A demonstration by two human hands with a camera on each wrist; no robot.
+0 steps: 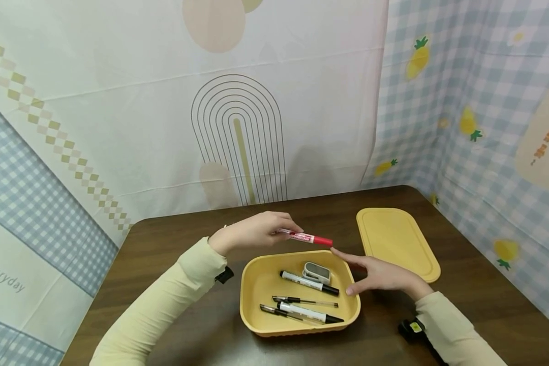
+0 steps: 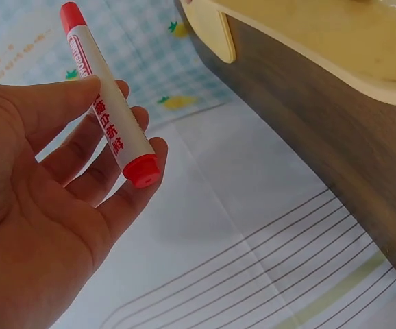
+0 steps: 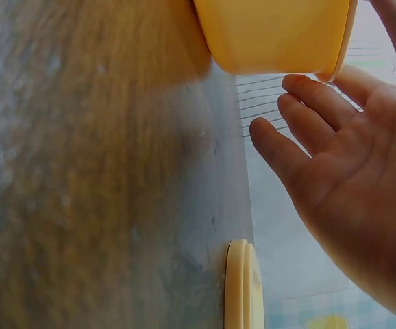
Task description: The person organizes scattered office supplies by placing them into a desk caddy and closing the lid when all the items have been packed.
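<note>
My left hand (image 1: 262, 230) pinches a red-and-white whiteboard marker (image 2: 110, 110) between thumb and fingers, above the far rim of a yellow box (image 1: 297, 333). In the head view the marker's red cap points right. At the box's right end is my right hand (image 1: 382, 274), thumb and index finger spread along the rim. Its other fingers (image 3: 321, 103) extend loosely by the outer wall in the right wrist view. Inside the box lie two black-capped white markers (image 1: 304, 281), two slim black-and-clear pens (image 1: 304, 301) and a small white-and-grey object (image 1: 316, 272).
A yellow lid (image 1: 395, 241) lies flat on the dark wooden table (image 1: 201, 325), behind and right of the box. Patterned cloth (image 1: 142, 117) hangs behind the table, with blue checked cloth (image 1: 462, 76) on the right side.
</note>
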